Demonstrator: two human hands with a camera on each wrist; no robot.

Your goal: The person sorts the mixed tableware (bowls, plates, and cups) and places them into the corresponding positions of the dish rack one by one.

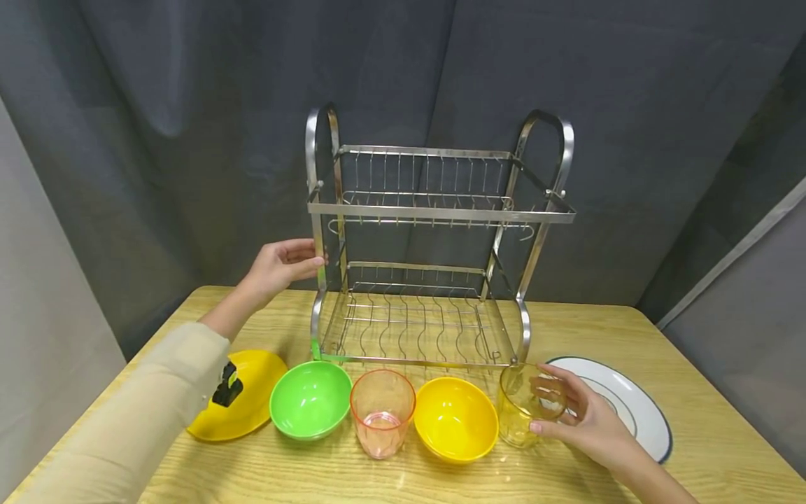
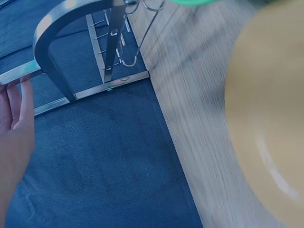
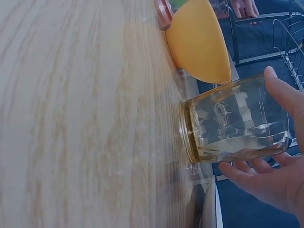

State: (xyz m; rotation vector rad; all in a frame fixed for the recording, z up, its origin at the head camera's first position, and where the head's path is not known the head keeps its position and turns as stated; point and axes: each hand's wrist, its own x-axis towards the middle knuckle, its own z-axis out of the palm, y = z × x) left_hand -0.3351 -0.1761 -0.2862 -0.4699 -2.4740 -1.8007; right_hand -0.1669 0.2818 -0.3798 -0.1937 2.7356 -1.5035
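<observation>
A two-tier metal dish rack (image 1: 441, 211) stands at the back of the table. My left hand (image 1: 283, 262) grips its left front post, thumb in front and fingers behind; the left wrist view shows the fingers (image 2: 14, 107) against the metal bar. With thumb and fingers spread around its side, my right hand (image 1: 588, 423) holds a clear yellow cup (image 1: 519, 420). In the right wrist view this cup (image 3: 237, 121) has its thick base close to the wooden surface. A yellow bowl (image 1: 456, 420) is just left of the cup, and a white plate (image 1: 651, 420) lies partly behind the right hand.
Left of the yellow bowl, a clear pink cup (image 1: 383, 413) and a green bowl (image 1: 311, 400) stand in a row. Beyond them a yellow plate (image 1: 261, 392) lies partly under the left sleeve (image 1: 145, 406). A dark curtain (image 1: 252, 140) hangs behind the table (image 1: 315, 469).
</observation>
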